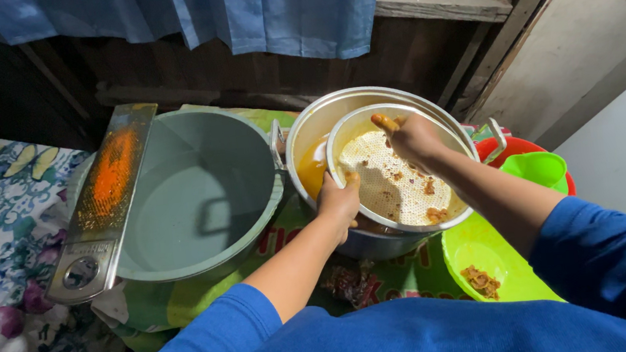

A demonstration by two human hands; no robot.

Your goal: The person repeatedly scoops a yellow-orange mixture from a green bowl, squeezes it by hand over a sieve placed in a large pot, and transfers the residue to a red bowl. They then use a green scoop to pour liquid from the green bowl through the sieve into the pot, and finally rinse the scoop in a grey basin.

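The left hand point(340, 200) grips the near rim of the pale strainer point(397, 179), tilting it over the metal pot point(309, 134) so orange liquid drains, while the right hand point(413, 139) presses pulp inside it.

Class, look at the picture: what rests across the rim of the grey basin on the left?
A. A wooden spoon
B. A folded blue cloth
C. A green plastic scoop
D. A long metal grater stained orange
D: a long metal grater with orange residue on its surface lies across the left rim of the grey basin, while both hands are over at the strainer on the pot.
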